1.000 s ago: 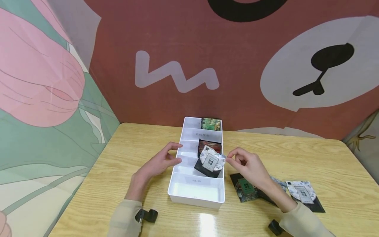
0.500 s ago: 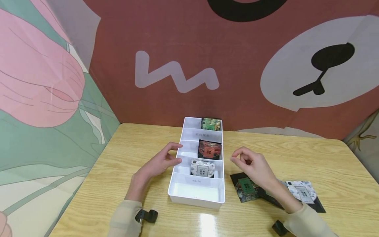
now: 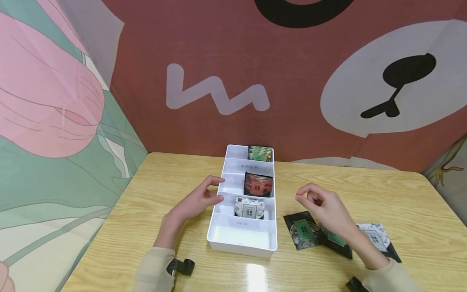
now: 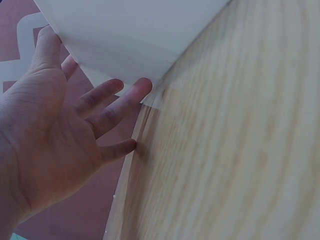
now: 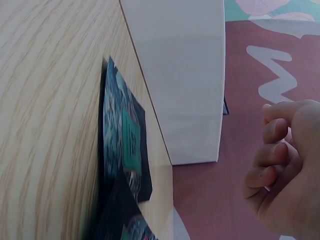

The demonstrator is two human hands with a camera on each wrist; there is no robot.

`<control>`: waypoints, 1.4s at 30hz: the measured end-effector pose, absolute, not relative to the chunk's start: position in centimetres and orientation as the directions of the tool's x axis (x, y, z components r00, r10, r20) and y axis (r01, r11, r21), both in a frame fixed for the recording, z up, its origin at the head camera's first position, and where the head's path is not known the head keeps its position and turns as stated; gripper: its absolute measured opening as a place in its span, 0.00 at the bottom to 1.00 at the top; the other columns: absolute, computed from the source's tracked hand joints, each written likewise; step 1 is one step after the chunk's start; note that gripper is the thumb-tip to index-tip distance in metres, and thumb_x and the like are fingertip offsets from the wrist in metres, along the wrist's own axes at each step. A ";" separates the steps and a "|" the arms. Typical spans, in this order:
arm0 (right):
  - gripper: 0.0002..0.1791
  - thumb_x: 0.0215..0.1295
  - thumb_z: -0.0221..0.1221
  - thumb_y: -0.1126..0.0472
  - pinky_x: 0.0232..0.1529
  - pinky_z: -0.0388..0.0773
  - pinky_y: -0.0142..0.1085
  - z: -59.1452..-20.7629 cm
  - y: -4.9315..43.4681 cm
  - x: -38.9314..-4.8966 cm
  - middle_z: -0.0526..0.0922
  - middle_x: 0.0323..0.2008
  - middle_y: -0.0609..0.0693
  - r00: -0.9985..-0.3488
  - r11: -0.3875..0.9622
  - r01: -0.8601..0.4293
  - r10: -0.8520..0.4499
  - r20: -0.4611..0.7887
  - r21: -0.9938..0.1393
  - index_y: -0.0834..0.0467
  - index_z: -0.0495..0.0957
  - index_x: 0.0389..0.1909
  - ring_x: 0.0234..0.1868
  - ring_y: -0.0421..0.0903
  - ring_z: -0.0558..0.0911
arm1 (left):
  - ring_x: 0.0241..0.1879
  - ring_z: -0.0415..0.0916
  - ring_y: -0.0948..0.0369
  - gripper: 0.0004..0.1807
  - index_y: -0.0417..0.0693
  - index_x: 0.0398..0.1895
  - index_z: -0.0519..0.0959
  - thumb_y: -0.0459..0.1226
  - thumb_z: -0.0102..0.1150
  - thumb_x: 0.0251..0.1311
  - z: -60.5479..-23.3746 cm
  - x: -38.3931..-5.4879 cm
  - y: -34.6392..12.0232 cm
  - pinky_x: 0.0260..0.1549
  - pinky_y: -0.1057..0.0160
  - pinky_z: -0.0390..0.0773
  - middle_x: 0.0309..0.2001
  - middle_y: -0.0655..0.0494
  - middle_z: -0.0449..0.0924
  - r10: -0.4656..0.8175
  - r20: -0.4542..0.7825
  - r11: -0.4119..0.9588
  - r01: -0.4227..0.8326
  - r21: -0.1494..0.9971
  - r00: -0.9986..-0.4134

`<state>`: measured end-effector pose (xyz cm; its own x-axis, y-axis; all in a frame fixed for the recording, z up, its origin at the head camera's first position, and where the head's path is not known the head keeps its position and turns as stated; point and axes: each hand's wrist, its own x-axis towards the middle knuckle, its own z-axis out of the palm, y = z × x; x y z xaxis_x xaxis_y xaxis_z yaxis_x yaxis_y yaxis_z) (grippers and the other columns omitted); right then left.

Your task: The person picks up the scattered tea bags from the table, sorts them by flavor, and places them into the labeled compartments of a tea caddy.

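On the desk (image 3: 175,172), a white tray (image 3: 240,249) reaches toward the far edge, the left hand (image 3: 195,200) spread at its left wall. The right hand (image 3: 328,209), curled and empty, has withdrawn rightward; a white-patterned packet (image 3: 249,207) now sits in the second-nearest compartment (image 3: 227,205), apparently stowed.

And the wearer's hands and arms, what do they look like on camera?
Left hand and right hand: bare, no gloves visible. Left sleeve and right sleeve: plain, pale beige. Black wrist device on a dark strap at the left; another black unit at the right, partly cut off.
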<state>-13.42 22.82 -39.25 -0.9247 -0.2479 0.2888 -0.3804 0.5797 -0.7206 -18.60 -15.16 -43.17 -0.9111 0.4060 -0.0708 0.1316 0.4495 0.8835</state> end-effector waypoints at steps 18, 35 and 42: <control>0.07 0.72 0.59 0.53 0.19 0.60 0.35 -39.5 29.0 -12.2 0.66 0.16 0.44 -0.958 0.708 -0.266 -0.121 0.259 -0.655 0.49 0.79 0.45 0.14 0.41 0.63 | 0.44 0.73 0.56 0.29 0.62 0.69 0.66 0.48 0.62 0.66 -43.1 -18.5 -15.1 0.41 0.59 0.74 0.67 0.56 0.66 0.403 -0.070 0.456 0.134 0.880 -0.913; 0.17 0.73 0.57 0.48 0.15 0.57 0.34 -40.3 34.2 -12.0 0.64 0.14 0.43 -0.985 0.853 -0.173 -0.152 0.082 -0.492 0.55 0.78 0.53 0.12 0.37 0.57 | 0.44 0.73 0.55 0.28 0.63 0.68 0.66 0.47 0.62 0.67 -43.1 -18.5 -15.0 0.43 0.57 0.73 0.68 0.55 0.66 0.408 -0.071 0.436 0.126 0.891 -0.910; 0.22 0.72 0.56 0.45 0.15 0.55 0.34 -40.1 36.0 -11.5 0.60 0.14 0.41 -0.989 0.882 -0.127 -0.146 -0.008 -0.453 0.56 0.77 0.57 0.13 0.35 0.53 | 0.44 0.73 0.56 0.29 0.62 0.69 0.66 0.47 0.62 0.67 -42.9 -18.4 -15.0 0.44 0.57 0.73 0.68 0.54 0.65 0.406 -0.069 0.439 0.128 0.889 -0.911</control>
